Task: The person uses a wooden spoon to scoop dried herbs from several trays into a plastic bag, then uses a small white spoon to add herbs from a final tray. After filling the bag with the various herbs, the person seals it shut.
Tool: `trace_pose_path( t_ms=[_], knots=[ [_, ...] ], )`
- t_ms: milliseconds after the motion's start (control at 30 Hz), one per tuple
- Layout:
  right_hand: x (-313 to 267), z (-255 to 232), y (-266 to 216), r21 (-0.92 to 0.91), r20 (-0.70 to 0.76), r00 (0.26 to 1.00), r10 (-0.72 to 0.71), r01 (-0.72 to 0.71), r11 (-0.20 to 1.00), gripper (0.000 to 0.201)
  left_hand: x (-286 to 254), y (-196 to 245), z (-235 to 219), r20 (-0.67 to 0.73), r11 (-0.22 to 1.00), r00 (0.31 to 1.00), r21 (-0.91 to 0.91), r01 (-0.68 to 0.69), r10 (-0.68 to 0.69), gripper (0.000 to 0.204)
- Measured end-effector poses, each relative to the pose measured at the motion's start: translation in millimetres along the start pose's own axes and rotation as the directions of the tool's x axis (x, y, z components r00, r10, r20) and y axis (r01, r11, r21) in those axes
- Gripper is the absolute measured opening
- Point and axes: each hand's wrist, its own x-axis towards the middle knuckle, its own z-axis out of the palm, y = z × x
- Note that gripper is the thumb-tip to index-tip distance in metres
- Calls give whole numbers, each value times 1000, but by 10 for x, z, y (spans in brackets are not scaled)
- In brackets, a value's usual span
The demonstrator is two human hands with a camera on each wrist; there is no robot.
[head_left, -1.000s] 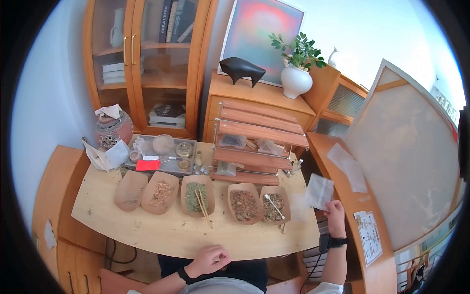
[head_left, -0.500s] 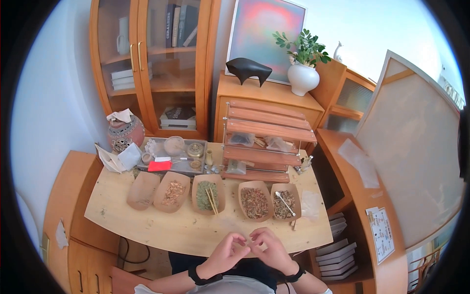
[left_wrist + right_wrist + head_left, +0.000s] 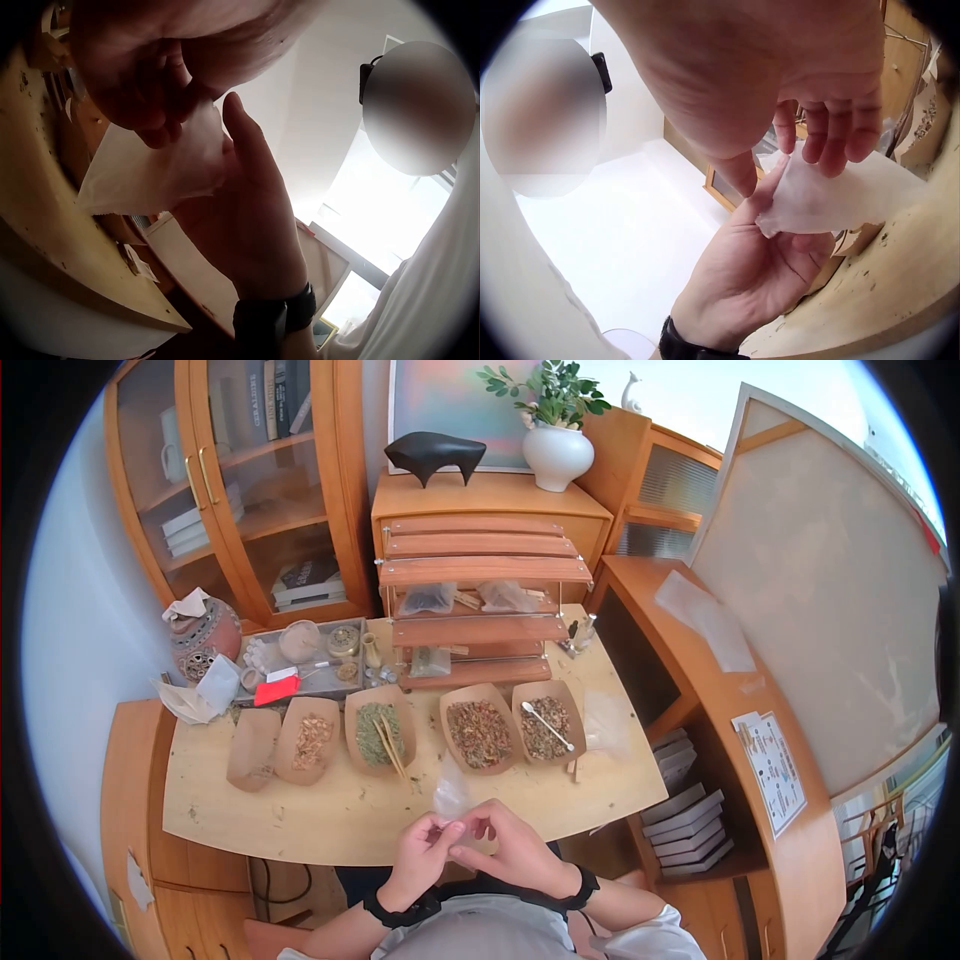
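Over the front edge of the table, my two hands meet at a small translucent white bag. My left hand grips it, with the thumb along its edge in the right wrist view, where the bag looks flat. Fingers of my right hand hold the bag at its upper edge and partly cover it in that view. In the left wrist view the bag spreads between both hands. Beyond the hands stand paper trays of dried red-brown pieces and green leaves, the latter with wooden tweezers.
A tray of mixed bits holds a white spoon. Further left are a tray of orange shavings and a nearly bare tray. Behind stand a wooden rack with bagged items and a grey tray. Translucent bags lie right.
My right hand has come from the right side of the table to meet the left at the front. The bag it carried is now between both hands. The head view has shifted.
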Motion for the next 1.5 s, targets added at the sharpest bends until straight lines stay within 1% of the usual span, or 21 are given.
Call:
trace_pose_path(
  t_ms=[33, 167, 233, 333, 367, 433, 467, 567, 633, 700, 733, 833, 900, 933, 1033, 1133, 1233, 1267, 1333, 1433, 1500],
  knots=[
    [-2, -7, 5, 15, 6, 1000, 30, -31, 999, 41, 8, 21, 7, 31, 1000, 999, 12, 28, -29, 11],
    [-11, -68, 26, 147, 73, 984, 164, -173, 974, 39, 49, 33, 0, 110, 999, 993, -29, -28, 31, 11],
    [-8, -103, 67, 154, 92, 982, 165, -178, 972, 37, 60, 82, -2, 140, 997, 988, -57, -56, 64, 12],
    [28, -139, 72, 126, 121, 983, 141, -156, 980, 32, 58, 79, 10, 114, 996, 990, 14, -89, 87, 13],
    [29, -144, 70, 111, 134, 982, 133, -148, 983, 31, 63, 52, -6, 107, 996, 990, -12, -87, 88, 14],
    [23, -131, 173, 64, -14, 995, 101, -100, 993, 29, 71, -8, -75, 73, 995, 994, -63, -82, 87, 15],
    [16, -116, 213, 42, -80, 994, 80, -76, 996, 28, 55, -5, -100, 71, 995, 992, -16, -103, 104, 16],
    [15, -155, 221, 25, -203, 956, 210, -210, 977, 26, 71, 81, -83, 85, 979, 985, 123, -161, 151, 21],
    [45, -145, 160, -31, -148, 980, 136, -142, 989, 29, 75, 111, -27, 136, 963, 978, 202, -181, 155, 24],
    [47, -115, 112, -111, -78, 996, 44, -53, 992, 30, 26, 208, 2, 240, 945, 968, 296, -140, 68, 21],
    [45, -119, 144, -114, -90, 995, 49, -59, 992, 30, 17, 236, 16, 296, 931, 955, 343, -125, 20, 20],
    [43, -175, 245, -88, -153, 983, 100, -114, 990, 31, 24, 169, -21, 252, 905, 942, 307, -294, 220, 24],
    [73, -225, 244, -18, -208, 962, 177, -184, 983, 33, 48, 149, -99, 232, 937, 953, 244, -251, 195, 20],
    [78, -228, 234, -5, -205, 965, 166, -171, 985, 31, 63, 154, -123, 220, 950, 958, 213, -230, 183, 19],
    [62, -237, 233, 21, -121, 940, 318, -318, 948, 28, 101, 281, -56, 257, 936, 934, 185, -299, 248, 21],
    [112, -200, 344, 241, -211, 956, 204, -152, 959, 27, 205, 321, 3, 10, 918, 938, 202, -342, 347, 33],
    [235, -235, 267, 373, -146, 968, 205, -138, 918, 27, 365, 424, 30, -15, 993, 994, -35, -109, 109, 40],
    [277, -233, 278, 324, -141, 969, 204, -150, 934, 28, 427, 475, 15, 85, 983, 996, -182, 17, -2, 41],
    [379, -241, 355, 221, -137, 970, 202, -169, 960, 31, 542, 556, -11, 329, 860, 930, -413, 298, -165, 44],
    [554, -295, 437, 129, -225, 946, 234, -209, 969, 32, 714, 465, 6, 316, 923, 943, -325, 208, -101, 41],
    [642, -393, 246, -29, -288, 906, 311, -333, 943, 30, 791, 512, 17, 353, 884, 918, -350, 311, -183, 38]
  ],
)
